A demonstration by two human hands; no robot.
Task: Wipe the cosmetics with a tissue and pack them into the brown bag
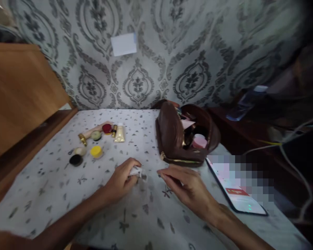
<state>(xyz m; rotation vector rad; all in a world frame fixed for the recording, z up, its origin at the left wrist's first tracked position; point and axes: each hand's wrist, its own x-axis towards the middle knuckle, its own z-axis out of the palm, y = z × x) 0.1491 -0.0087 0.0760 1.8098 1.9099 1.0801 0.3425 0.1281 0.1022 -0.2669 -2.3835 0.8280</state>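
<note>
Over the middle of the table, my left hand [126, 177] is closed on a small white item [137, 171] with a loop-like, see-through edge; blur hides its kind. Just to the right, my right hand [186, 184] pinches thumb and forefinger together. A tiny dark spot shows at its fingertips, too small to name. Behind that hand sits an unzipped brown bag [169, 135], with a pink jar [199, 141] and other items inside.
At left on the patterned cloth [146, 225] lie a yellow-lidded jar [96, 151], a black lid [75, 160], a cream tube [119, 134] and several other cosmetics. A lit phone [240, 194] lies at right. Beyond it are a bottle [246, 104] and a white cable [297, 170].
</note>
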